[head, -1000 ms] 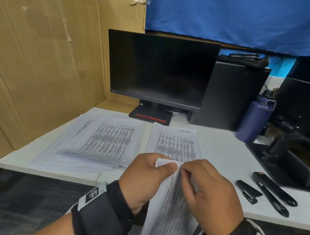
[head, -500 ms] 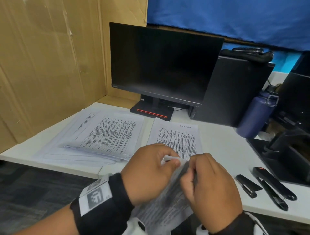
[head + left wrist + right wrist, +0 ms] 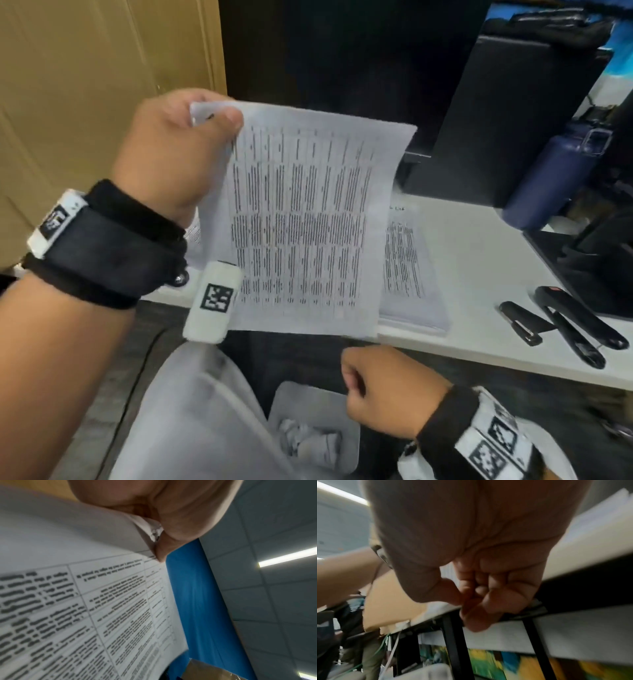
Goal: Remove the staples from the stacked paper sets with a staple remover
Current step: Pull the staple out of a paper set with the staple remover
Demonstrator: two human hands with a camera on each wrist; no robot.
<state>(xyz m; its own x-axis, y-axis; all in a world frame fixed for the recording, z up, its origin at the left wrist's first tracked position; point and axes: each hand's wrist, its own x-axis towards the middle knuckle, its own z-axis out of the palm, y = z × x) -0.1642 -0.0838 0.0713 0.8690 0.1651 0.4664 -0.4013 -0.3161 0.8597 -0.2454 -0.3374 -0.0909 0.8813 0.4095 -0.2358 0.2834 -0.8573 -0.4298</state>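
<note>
Left hand point(image 3: 171, 150) pinches the printed paper set point(image 3: 301, 219) by its top corner, held up off the desk point(image 3: 479, 246); right hand point(image 3: 380, 390), fingers curled, thumb pressed to forefinger, hovers over the waste bin point(image 3: 284, 404), likely discarding a staple, unseen.

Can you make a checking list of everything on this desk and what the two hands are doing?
Surface: white desk, with printed pages lying on it.
Job's things: paper set held up in the air; paper stack on the desk; black staple remover and black stapler lying untouched near the desk's right edge.
Clutter: blue bottle; bin holding crumpled paper below the desk.
Grippers: left hand pinches the set's top corner; right hand has its fingers curled, anything pinched is too small to tell.
Cables: loose wires under the desk.
Surroundings: dark monitor, cardboard wall.
</note>
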